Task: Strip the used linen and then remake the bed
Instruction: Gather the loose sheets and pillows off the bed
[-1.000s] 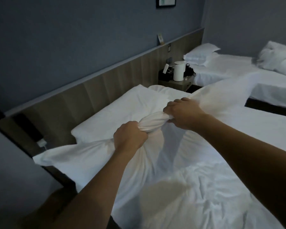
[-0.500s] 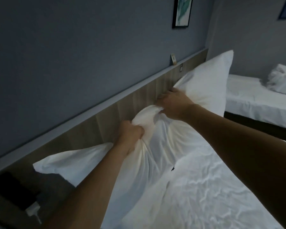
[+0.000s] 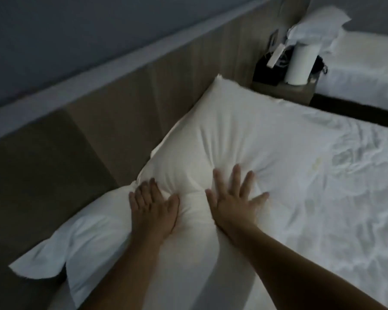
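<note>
1. Both hands lie flat on the pillow (image 3: 211,153), holding nothing: the left hand (image 3: 154,209) has its fingers straight and close together, the right hand (image 3: 233,200) has them straight and spread wide, and both palms press into the filling, which dimples and creases around them.
2. The pillow sits at the head of the bed (image 3: 323,198), its long edge against the wooden headboard (image 3: 126,104), lying on the crumpled white sheet.
3. The loose open end of the pillowcase (image 3: 36,262) sticks out past the near corner of the mattress (it looks untucked), so I judge it could flop down the side or let the filling creep out if the pressing pushes that way.
4. Pressing hard in the middle may leave the pillow lopsided, with a hollow between two lumps.
5. A shove toward the far end could nudge the pillow's corner against the nightstand (image 3: 285,92), where a white cylinder (image 3: 300,63) stands near the edge.
6. Both forearms reach forward from the lower frame, wrists low, the right reaching slightly farther.
</note>
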`<state>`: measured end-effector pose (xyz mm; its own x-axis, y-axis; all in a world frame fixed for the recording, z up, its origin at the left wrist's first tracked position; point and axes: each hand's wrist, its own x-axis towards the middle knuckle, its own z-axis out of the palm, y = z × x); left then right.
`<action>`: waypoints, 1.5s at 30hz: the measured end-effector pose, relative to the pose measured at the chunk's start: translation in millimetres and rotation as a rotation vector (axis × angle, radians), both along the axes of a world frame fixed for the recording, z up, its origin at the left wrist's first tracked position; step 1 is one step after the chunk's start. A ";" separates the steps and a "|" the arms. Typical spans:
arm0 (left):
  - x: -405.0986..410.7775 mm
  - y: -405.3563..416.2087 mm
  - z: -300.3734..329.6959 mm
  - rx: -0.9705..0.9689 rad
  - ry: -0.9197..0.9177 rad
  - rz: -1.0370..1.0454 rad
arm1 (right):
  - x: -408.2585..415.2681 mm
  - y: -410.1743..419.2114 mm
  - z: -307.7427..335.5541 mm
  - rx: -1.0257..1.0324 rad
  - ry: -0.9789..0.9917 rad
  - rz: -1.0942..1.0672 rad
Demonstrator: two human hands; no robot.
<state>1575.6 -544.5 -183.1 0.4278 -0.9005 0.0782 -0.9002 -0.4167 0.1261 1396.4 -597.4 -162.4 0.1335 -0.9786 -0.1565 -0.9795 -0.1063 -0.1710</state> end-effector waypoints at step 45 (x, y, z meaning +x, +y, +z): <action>-86.0 183.5 68.0 0.374 0.039 -0.291 | -49.8 134.6 15.5 0.499 -0.868 -0.723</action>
<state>1489.6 -361.1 -115.1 0.1497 -0.9466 -0.2854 -0.9839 -0.1712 0.0517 1346.6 -462.8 -146.8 -0.1673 -0.7292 -0.6635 -0.3277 0.6759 -0.6601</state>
